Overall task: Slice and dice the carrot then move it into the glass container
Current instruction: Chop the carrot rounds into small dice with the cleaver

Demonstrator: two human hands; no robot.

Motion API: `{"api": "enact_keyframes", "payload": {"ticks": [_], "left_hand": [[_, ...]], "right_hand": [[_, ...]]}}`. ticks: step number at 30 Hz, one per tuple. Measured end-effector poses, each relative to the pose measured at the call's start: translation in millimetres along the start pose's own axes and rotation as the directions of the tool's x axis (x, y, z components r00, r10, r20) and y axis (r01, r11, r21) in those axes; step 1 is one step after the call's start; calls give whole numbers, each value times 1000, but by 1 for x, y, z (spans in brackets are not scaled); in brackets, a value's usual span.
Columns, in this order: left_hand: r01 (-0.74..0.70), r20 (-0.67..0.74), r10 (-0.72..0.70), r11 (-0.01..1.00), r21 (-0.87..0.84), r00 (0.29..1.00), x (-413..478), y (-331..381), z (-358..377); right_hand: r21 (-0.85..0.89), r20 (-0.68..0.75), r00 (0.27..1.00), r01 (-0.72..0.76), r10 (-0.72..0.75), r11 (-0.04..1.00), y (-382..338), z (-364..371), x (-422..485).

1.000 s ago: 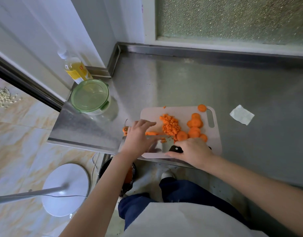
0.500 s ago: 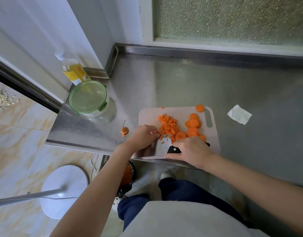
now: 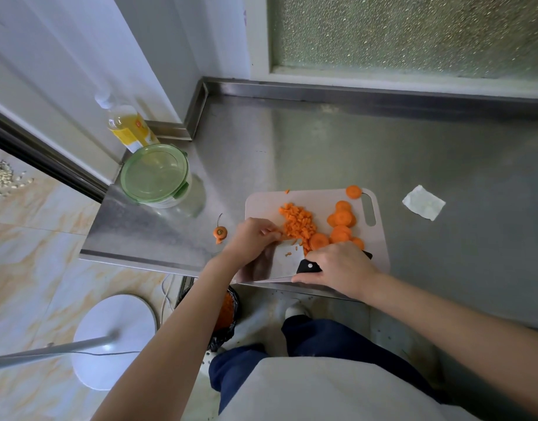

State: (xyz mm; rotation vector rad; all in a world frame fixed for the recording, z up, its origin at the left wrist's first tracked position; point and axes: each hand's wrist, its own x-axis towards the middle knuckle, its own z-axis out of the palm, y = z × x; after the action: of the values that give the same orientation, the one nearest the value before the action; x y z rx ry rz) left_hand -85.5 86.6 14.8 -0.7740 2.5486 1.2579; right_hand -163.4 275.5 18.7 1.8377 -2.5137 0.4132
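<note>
Right hand (image 3: 337, 265) grips knife (image 3: 287, 260), left hand (image 3: 252, 238) curled, hold unclear; steel counter (image 3: 352, 147), frosted window (image 3: 413, 31)

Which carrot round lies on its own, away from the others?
The carrot round at the far edge of the cutting board, by its handle slot; the other rounds overlap in a cluster.

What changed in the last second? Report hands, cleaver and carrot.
The left hand slid right toward the diced carrot pile, fingers going from spread to curled, baring the carrot stub it half hid on the counter. Unchanged: the right hand grips the cleaver over the cutting board; carrot slices and lidded glass container stay put.
</note>
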Motion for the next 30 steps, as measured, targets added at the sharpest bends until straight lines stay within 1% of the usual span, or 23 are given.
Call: {"api": "enact_keyframes", "payload": {"ticks": [3,5,7,8,9,10,13,15,16,17,20,22,23,27,30], "left_hand": [[-12,-137,-2,995,-102,991,-1,-2,-2],[-59,-277,18,989,-139,961,-5,1,-6],[-172,-457,100,978,-119,884,-11,7,-13],[-239,-541,152,967,-92,827,-16,11,-16],[-291,-613,196,955,-59,766,-21,15,-19],[-324,-669,223,946,-28,709,-26,18,-21],[-364,-770,262,931,42,582,-41,18,-17],[-368,-791,286,926,82,541,-47,10,-9],[-368,-787,289,926,86,545,-49,3,-4],[-366,-772,285,928,73,568,-50,-4,2],[-310,-669,245,950,23,701,-48,-29,20],[-261,-582,235,964,41,779,-44,-42,30],[-249,-552,243,966,65,798,-41,-45,33],[-250,-510,292,957,150,809,-26,-37,35],[-231,-411,315,942,241,855,-11,-38,38]], "right_hand": [[10,35,998,-50,50,999,0,0,-1],[73,59,993,-106,101,992,2,1,-3],[145,68,985,-169,160,975,3,2,-5],[174,111,974,-214,197,961,4,2,-4],[192,187,953,-272,237,943,4,2,-3],[200,235,931,-326,277,924,4,1,-2],[239,245,893,-432,377,869,2,-1,2],[321,261,860,-506,439,801,1,1,4],[365,277,837,-546,472,754,0,2,5],[403,290,819,-574,496,713,0,3,7],[484,307,786,-615,537,623,-2,3,12],[522,321,774,-626,546,580,-3,1,13],[532,326,772,-627,546,569,-4,0,14],[572,339,767,-628,545,527,-6,0,15],[590,336,764,-627,551,509,-7,2,16]]}}
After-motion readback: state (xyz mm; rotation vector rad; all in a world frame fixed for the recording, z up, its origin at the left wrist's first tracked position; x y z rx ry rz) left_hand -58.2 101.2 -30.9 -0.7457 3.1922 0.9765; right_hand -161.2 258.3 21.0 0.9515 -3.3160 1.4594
